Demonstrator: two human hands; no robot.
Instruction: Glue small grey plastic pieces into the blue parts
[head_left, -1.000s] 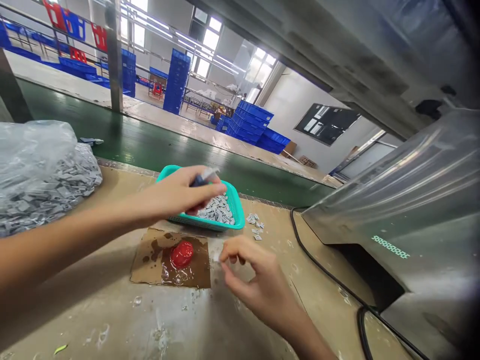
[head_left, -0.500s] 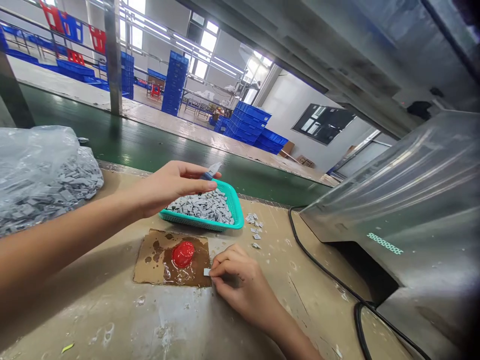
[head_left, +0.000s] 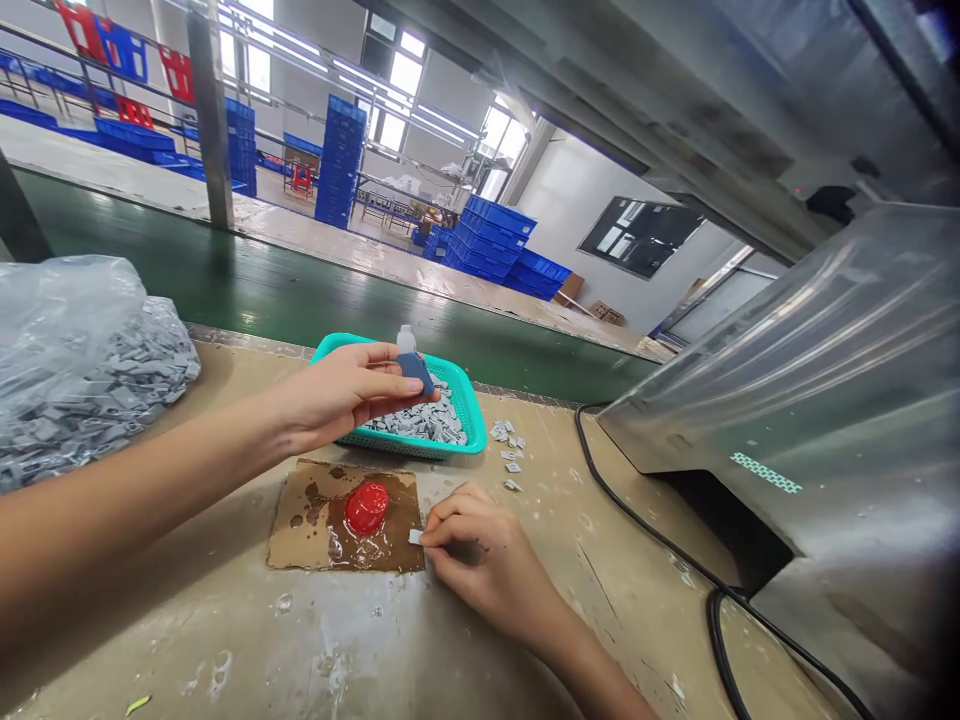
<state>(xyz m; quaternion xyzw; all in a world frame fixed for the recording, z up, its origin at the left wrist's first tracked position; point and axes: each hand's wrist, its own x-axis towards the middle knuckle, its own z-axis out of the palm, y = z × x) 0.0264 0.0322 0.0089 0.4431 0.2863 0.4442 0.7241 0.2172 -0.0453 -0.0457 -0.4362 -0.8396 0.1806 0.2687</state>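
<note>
My left hand (head_left: 360,390) is raised over the near part of a turquoise basket (head_left: 475,430). Its fingers pinch a dark blue flat piece with a whitish end (head_left: 416,372), which points upward. Many small grey plastic pieces (head_left: 442,425) fill the basket. Lower down, my right hand (head_left: 480,545) pinches a small light grey piece (head_left: 415,537) between thumb and forefinger, at the right edge of a wet cardboard sheet (head_left: 300,545). On that cardboard lies a glossy red rounded object (head_left: 367,508) in a dark wet patch.
Left of the basket lies a clear plastic bag (head_left: 82,350) full of grey pieces. Several loose pieces (head_left: 511,467) lie right of the basket. A black cable (head_left: 637,520) runs beside a metal housing (head_left: 825,400). Behind the table is a green conveyor belt (head_left: 300,290).
My left hand has lowered slightly and turned, so the blue piece now shows its broad face and its whitish end points up. My right hand stays nearly still with its grey piece.
</note>
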